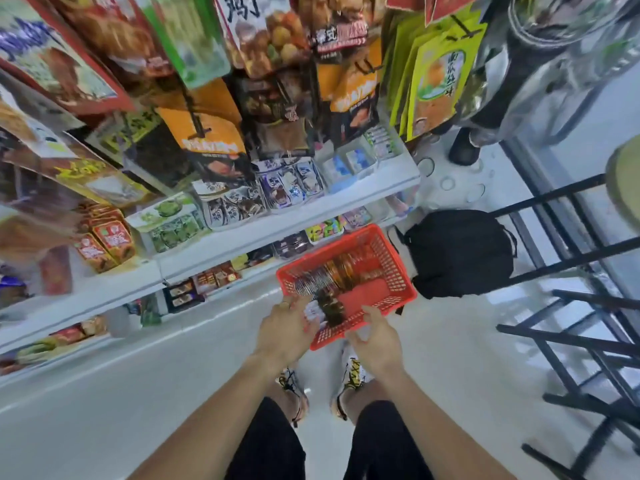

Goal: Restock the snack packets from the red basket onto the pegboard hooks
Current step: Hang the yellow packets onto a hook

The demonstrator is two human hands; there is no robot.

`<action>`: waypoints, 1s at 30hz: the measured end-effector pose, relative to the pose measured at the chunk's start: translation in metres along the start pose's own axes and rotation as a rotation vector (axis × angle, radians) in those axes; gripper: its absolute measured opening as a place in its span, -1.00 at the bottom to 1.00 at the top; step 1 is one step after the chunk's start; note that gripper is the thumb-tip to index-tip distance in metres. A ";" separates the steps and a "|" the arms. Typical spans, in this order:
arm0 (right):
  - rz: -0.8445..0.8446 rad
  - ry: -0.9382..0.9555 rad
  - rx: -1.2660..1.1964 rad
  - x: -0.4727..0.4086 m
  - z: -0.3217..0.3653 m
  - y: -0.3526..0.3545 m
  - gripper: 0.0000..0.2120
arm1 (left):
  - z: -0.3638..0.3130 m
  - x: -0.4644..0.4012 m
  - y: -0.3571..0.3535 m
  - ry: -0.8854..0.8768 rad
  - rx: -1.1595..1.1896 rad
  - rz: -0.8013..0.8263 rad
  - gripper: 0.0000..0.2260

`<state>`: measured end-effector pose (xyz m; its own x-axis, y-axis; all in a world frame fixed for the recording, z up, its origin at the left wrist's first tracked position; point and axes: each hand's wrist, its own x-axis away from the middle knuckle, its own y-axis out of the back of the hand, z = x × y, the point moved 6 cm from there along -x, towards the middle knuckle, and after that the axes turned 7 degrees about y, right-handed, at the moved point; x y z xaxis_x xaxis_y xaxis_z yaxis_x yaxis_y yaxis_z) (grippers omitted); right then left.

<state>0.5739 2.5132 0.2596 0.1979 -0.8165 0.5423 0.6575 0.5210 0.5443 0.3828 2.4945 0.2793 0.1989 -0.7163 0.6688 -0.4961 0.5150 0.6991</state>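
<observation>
2 hands over red basket (401,268), left hand (285,332) touching packets (329,306), right hand (375,336) loosely spread

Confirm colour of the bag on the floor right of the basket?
Black. The bag shows clearest in the head view, beside the red basket.

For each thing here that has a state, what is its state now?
Red plastic basket: on the floor, partly filled.
Dark snack packets: in the basket.
Left hand: fingers on the packets.
Right hand: at the basket's near rim.
Black backpack: on the floor.
</observation>
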 end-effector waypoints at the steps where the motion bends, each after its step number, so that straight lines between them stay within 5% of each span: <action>1: 0.010 -0.011 0.014 -0.024 -0.024 -0.022 -0.52 | 0.006 -0.028 -0.025 -0.020 -0.010 0.010 -0.50; 7: 0.225 -0.020 0.298 -0.187 -0.174 -0.143 -0.40 | 0.048 -0.207 -0.195 -0.148 -0.115 0.072 -0.42; 12: 0.621 0.135 0.636 -0.311 -0.262 -0.226 0.29 | 0.067 -0.324 -0.319 -0.230 -0.411 0.100 -0.22; 17: 0.865 0.197 0.922 -0.380 -0.298 -0.268 0.54 | 0.070 -0.371 -0.364 -0.240 -0.495 -0.027 -0.13; 24: 0.791 0.476 0.795 -0.389 -0.317 -0.274 0.30 | 0.075 -0.382 -0.372 -0.361 -0.310 -0.128 -0.71; 30: 0.704 0.550 0.650 -0.388 -0.332 -0.291 0.16 | 0.080 -0.394 -0.376 -0.358 -0.191 -0.220 -0.84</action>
<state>0.5472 2.5961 -0.3215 0.7803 -0.2015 0.5921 -0.2048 0.8122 0.5463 0.4233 2.5455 -0.2670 -0.0391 -0.9186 0.3933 -0.3034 0.3859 0.8712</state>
